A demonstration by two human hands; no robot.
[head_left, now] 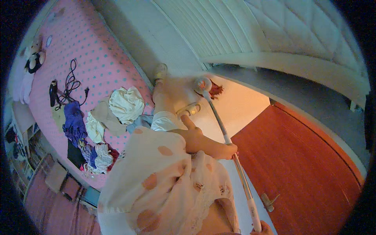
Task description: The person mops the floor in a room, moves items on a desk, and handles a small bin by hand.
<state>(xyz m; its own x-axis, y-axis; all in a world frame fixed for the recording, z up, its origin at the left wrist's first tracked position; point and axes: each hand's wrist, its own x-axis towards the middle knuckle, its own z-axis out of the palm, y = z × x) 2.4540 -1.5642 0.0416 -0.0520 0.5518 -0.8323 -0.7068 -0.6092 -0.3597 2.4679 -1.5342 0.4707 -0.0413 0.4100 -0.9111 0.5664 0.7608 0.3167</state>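
Note:
A long mop pole [219, 119], white and metallic, slants across the middle of the view. Around its middle is my left hand [229, 151], fingers closed. My right hand [264, 228], partly cut off by the lower edge, is closed near the pole's white top end. Away from me, the pole ends in a round pale mop head [203, 85] with dark red strands [216, 90] beside it on the floor. My feet, in light slippers [192, 110], stand left of the mop head. A light dress [156, 172] with orange spots hides part of my arms.
To the left, a pink dotted bed [98, 51] bears crumpled clothes [126, 105], a black cord [71, 83] and a plush toy [36, 62]. A reddish-brown door [301, 168] with a lever handle [270, 202] stands right. White slatted panels [211, 31] are ahead.

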